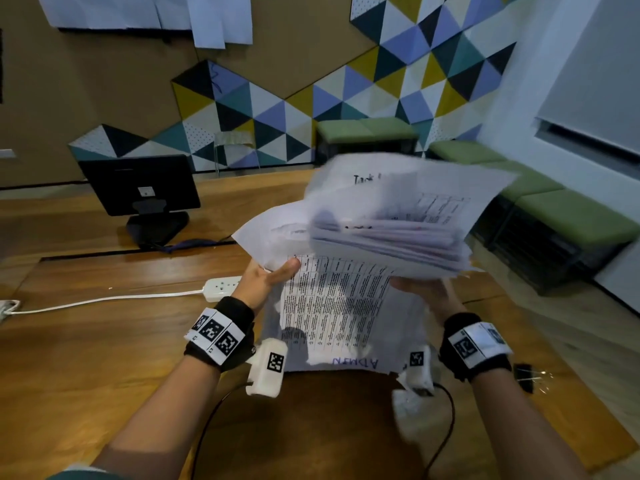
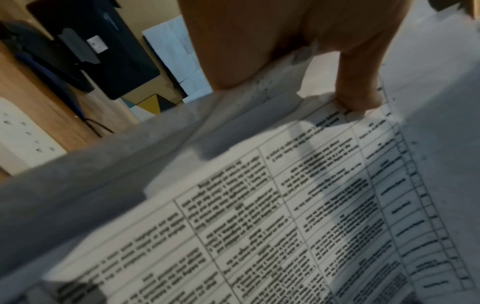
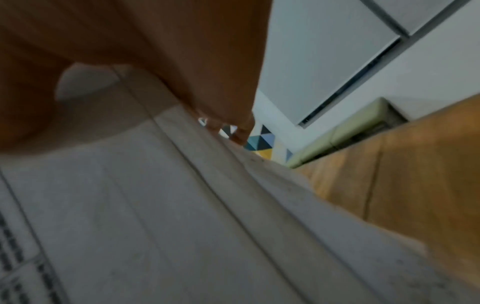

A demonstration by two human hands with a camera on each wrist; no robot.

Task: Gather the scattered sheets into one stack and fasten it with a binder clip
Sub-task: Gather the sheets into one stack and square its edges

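Paper is the landmark here — a thick, untidy stack of sheets point(image 1: 388, 233) held up above the wooden tabletop point(image 1: 104, 341), blurred at its top. Far left of the stack a black monitor point(image 1: 138, 183) stands with its back to the camera, and nearer, a white power strip point(image 1: 221, 288) lies on the wood with its cord trailing left. At the stack's left edge the left hand point(image 1: 266, 280) grips the paper, thumb lying on a printed sheet point(image 1: 332, 306) full of table text; the left wrist view shows the thumb point(image 2: 355, 82) pressed onto that sheet. Under the stack's right side the right hand point(image 1: 422, 292) holds it from below — the right wrist view shows the fingers point(image 3: 241, 131) curled over the paper's far edge. Right of the stack and lower, beside the right wrist, a black binder clip point(image 1: 523, 374) lies on the tabletop.
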